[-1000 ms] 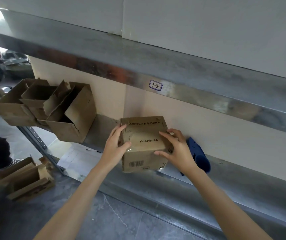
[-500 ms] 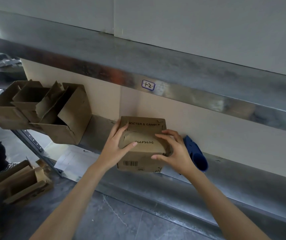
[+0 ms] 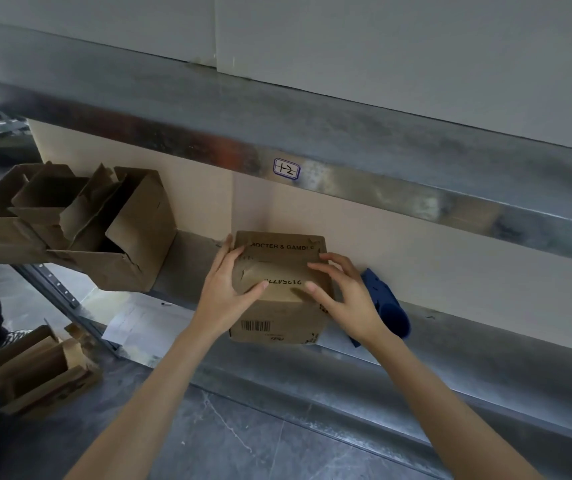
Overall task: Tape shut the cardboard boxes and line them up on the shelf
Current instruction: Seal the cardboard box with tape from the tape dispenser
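1. The cardboard box stood on the shelf near its back edge, flaps closed, with a barcode on the face toward the person.
2. The left hand lay against the box's upper left edge. Its fingers were straight and pointed toward the back of the shelf, and its thumb stretched across the top flap. It pressed on the box rather than closing round it.
3. The right hand arched over the upper right edge. Its fingers were bent with the tips on the top, its thumb lay on the flap near the front, and it gripped the box.
4. Both forearms reached up and forward, converging on the box from below.
5. A blue tape dispenser lay on the shelf just beside the box's right side, partly hidden behind the right hand.
6. Open boxes sat clustered toward the shelf's left end, well apart from the closed one.
7. A handwritten label was stuck on the front edge of the shelf above.
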A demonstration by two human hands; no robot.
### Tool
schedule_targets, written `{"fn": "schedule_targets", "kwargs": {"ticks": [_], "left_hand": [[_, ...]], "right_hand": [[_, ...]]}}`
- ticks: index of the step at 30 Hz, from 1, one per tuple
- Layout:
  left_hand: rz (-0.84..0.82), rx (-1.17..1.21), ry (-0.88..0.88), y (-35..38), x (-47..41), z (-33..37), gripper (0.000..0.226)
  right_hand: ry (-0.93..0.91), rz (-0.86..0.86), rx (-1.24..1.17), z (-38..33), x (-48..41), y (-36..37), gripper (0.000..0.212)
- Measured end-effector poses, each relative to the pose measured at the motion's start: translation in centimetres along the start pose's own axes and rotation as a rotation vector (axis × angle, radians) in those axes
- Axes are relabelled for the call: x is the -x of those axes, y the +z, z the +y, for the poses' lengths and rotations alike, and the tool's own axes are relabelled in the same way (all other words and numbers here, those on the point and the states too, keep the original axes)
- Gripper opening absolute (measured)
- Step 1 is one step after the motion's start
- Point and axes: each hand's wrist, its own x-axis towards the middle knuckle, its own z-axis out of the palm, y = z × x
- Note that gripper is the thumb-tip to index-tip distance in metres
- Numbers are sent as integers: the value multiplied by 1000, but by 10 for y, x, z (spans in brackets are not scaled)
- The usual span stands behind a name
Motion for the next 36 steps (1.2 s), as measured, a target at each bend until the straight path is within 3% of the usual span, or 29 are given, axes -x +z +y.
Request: {"fn": "schedule_targets", "kwargs": {"ticks": [6, 10, 18, 21, 24, 29, 36], "left_hand": [[-58, -154, -52, 6, -19, 14, 93], [-35, -186, 13, 10, -19, 10, 91], [-108, -112, 10, 4, -23, 7, 92], [-56, -91, 48, 1, -14, 8, 84], [9, -93, 89, -2, 2, 7, 77], [57, -102, 102, -9, 19, 6, 77], [111, -112, 58, -21, 6, -7, 63]], "right_hand": [[-12, -29, 104, -8, -24, 20, 49], [-23, -30, 170, -3, -26, 30, 52], [9, -54, 65, 3, -33, 15, 42], [65, 21, 78, 7, -44, 4, 39], [96, -56, 144, 11, -57, -1, 48], [96, -164, 48, 14, -60, -8, 48], [147, -90, 8, 18, -37, -20, 41]]}}
